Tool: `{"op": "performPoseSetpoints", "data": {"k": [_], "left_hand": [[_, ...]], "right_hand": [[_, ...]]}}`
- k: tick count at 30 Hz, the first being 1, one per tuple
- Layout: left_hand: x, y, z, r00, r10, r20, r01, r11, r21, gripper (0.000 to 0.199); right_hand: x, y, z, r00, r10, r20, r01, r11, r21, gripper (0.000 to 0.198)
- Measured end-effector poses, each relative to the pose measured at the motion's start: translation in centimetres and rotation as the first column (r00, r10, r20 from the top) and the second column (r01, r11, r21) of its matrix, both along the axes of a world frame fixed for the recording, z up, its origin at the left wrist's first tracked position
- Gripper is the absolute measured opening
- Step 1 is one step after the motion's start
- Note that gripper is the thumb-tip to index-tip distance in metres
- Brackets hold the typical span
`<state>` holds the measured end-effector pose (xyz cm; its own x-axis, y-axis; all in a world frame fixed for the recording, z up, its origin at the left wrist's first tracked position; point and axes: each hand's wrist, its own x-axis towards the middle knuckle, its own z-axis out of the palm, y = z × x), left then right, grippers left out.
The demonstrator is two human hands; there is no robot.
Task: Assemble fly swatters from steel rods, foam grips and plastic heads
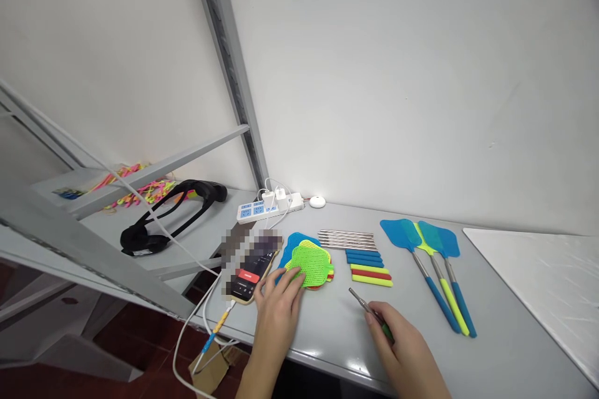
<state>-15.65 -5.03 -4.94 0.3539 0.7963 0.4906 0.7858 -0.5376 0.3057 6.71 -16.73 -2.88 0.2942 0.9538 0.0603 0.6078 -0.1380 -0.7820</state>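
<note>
My left hand (278, 302) reaches over the left part of a small stack of fly swatter heads. Its fingers are apart, with the fingertips on the edge of the bright green perforated head (311, 264) on top. Blue (294, 240), yellow and red heads show from under it. My right hand (397, 343) is closed around a fly swatter handle, a metal rod (359, 298) with a green grip (387, 331); the rod points up and left. Behind it lie a row of bare metal rods (346, 240), blue grips (364, 259) and yellow and red grips (371, 275).
Three assembled fly swatters (435, 277) lie at the right, beside a white sheet (538, 280). A phone (253, 268) on a cable lies left of the stack. A power strip (250, 212) and a white round device (317, 201) stand by the wall. A metal shelf post (234, 68) rises at the left.
</note>
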Motion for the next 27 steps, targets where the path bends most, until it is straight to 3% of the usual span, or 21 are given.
{"op": "performPoseSetpoints", "data": {"k": [3,6,8,11,14,15,17,19,21,22,24,27], "left_hand": [[0.5,-0.8,0.7,0.978,-0.089,0.186,0.069,0.991,0.111,0.04],[1.5,-2.1,1.8,0.917,-0.248,0.313,0.188,0.96,0.208,0.05],[2.4,-3.3,2.5,0.882,-0.357,0.308,0.301,0.929,0.213,0.054],[3.8,-5.0,3.1,0.845,-0.434,0.311,0.407,0.901,0.152,0.051],[5.5,-6.6,3.3,0.788,-0.373,0.49,0.379,0.921,0.091,0.043],[6.1,-7.1,3.3,0.721,-0.316,0.616,0.368,0.929,0.045,0.04],[7.5,-8.2,3.3,0.464,-0.124,0.877,0.442,0.89,-0.108,0.045],[8.9,-9.2,3.2,0.177,0.166,0.97,0.646,0.724,-0.242,0.06],[9.9,-9.8,2.7,0.055,0.448,0.893,0.782,0.536,-0.317,0.062],[10.2,-10.0,2.5,0.038,0.548,0.835,0.802,0.482,-0.353,0.057],[10.4,-9.9,2.2,-0.002,0.672,0.74,0.782,0.463,-0.419,0.049],[9.7,-9.0,3.0,-0.119,0.716,0.688,0.74,0.526,-0.42,0.049]], "right_hand": [[-0.1,0.0,0.2,0.994,-0.023,-0.105,0.022,1.0,-0.015,0.032],[-0.3,0.2,0.8,0.936,-0.087,-0.341,0.092,0.996,-0.001,0.039],[-0.4,0.1,1.3,0.8,-0.146,-0.582,0.165,0.986,-0.022,0.048],[0.1,-0.2,2.1,0.516,-0.169,-0.84,0.174,0.981,-0.09,0.052],[0.6,-0.8,2.5,0.412,-0.158,-0.897,0.149,0.983,-0.105,0.049],[0.7,-1.0,2.5,0.409,-0.162,-0.898,0.161,0.982,-0.103,0.049],[0.4,-1.1,2.4,0.42,-0.162,-0.893,0.197,0.977,-0.084,0.049],[-0.2,-1.0,2.3,0.465,-0.154,-0.872,0.218,0.974,-0.055,0.047],[-1.1,-0.8,2.2,0.563,-0.109,-0.819,0.198,0.98,0.006,0.042],[-1.5,-0.7,2.3,0.626,-0.076,-0.776,0.174,0.984,0.043,0.039],[-2.2,-0.8,2.4,0.75,-0.007,-0.662,0.109,0.988,0.113,0.037],[-2.5,-1.2,2.4,0.878,0.005,-0.478,0.079,0.985,0.156,0.039]]}}
